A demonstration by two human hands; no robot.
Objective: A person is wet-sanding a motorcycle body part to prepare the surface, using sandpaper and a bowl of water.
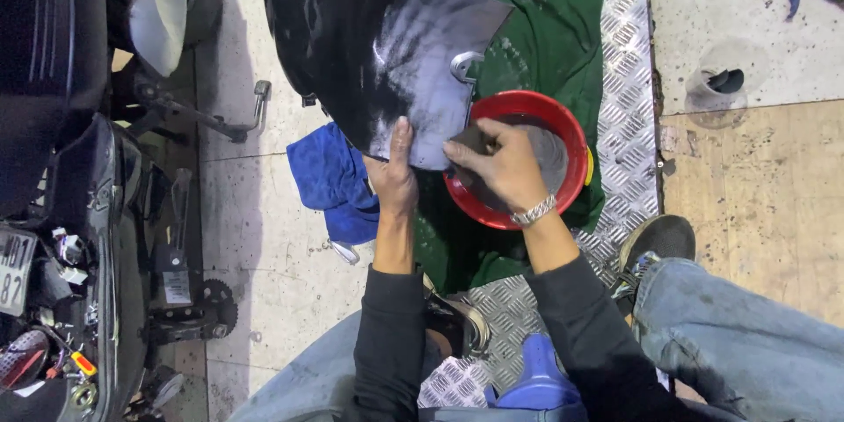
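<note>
Blue plastic stool sits closest, right under the lens between two denim knees, and most of it is hidden by the black sleeves, so only its top shows. Up from there, the left hand lies flat with fingers straight, pressed against the lower edge of a big glossy black panel, steadying it rather than gripping it. Right hand, with a metal watch at the wrist, is closed around a small dark pad, and that pad meets the panel's dull grey patch at its bottom edge; what the pad is made of is hard to tell, since the fingers cover most of it. Both hands work side by side, close but not touching. Just under the right hand is a red basin, its contents largely masked by hand and wrist, though a greyish wet look shows inside. Green cloth spreads beneath basin and panel over a ribbed metal plate. Blue rag lies crumpled on the tiled floor, partly tucked under the left wrist. Panel's top runs out of frame. A dark motorbike crowds the left edge, cut off and murky. One dark shoe rests on the plate at right.
</note>
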